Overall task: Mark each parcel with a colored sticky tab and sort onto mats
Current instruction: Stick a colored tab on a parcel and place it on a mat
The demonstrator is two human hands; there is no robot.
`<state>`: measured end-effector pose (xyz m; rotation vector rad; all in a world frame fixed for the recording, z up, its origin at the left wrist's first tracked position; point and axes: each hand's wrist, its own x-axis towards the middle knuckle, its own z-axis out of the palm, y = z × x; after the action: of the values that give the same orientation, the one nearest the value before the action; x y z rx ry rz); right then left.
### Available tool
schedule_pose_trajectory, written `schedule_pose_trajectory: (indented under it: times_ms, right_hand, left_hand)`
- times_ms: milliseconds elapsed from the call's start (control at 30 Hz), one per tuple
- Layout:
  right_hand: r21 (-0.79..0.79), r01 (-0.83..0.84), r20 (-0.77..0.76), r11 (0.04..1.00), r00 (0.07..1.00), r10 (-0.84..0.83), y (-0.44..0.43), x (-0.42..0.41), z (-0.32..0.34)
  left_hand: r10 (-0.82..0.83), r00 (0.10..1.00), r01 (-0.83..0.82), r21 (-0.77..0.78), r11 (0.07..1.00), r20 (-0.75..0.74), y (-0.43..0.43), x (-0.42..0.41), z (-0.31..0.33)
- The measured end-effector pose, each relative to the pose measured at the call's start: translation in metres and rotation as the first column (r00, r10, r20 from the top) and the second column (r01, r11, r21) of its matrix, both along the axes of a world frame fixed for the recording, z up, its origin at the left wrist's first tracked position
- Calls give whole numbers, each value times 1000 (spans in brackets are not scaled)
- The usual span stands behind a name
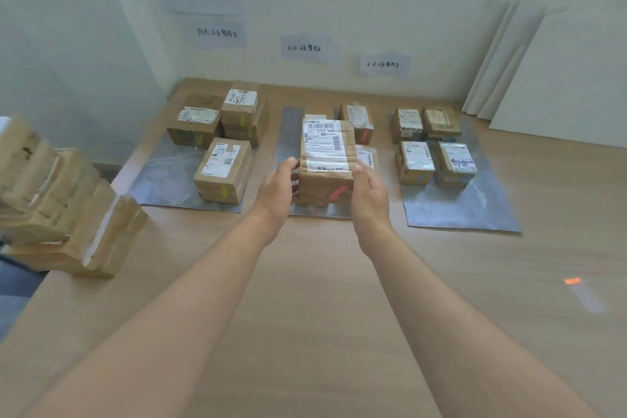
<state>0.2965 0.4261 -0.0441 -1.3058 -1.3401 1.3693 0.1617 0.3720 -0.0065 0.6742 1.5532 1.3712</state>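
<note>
Two hands: left hand (276, 187), right hand (369, 193) curled round the parcel (325, 159).
Parcel spot: over the middle mat (291, 136), red tab (337, 192) out front; resting or hovering, can't tell.
Risk: sloppy release near the mat's front edge, probably a tipped parcel.

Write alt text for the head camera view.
The left hand and right hand hold a brown parcel with a red tab by its sides over the middle mat. Green-tabbed parcels sit on the left mat, blue-tabbed ones on the right mat; a pile of parcels lies at the table edge.
</note>
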Motion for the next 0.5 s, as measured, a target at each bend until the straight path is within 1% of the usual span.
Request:
schedule_pose_trajectory:
  times_ms: [100, 200, 333, 400, 500]
  right_hand:
    - [-24, -12, -37, 1000, 999, 11, 51, -10, -12]
    - [-71, -51, -31, 996, 998, 49, 93, -20, -21]
    - [-94, -62, -7, 994, 998, 61, 146, -35, -33]
    - [-136, -69, -5, 988, 998, 69, 169, -48, -36]
    - [-174, -21, 25, 985, 999, 25, 200, -64, -48]
  left_hand:
    - [41, 999, -41, -13, 999, -16, 44, -6, -11]
    - [93, 996, -93, -27, 995, -6, 81, -12, -23]
    - [111, 994, -111, -35, 993, 6, 129, -25, -35]
    - [106, 994, -106, -35, 994, 9, 155, -32, -41]
    - [100, 994, -97, -71, 993, 37, 194, -44, -58]
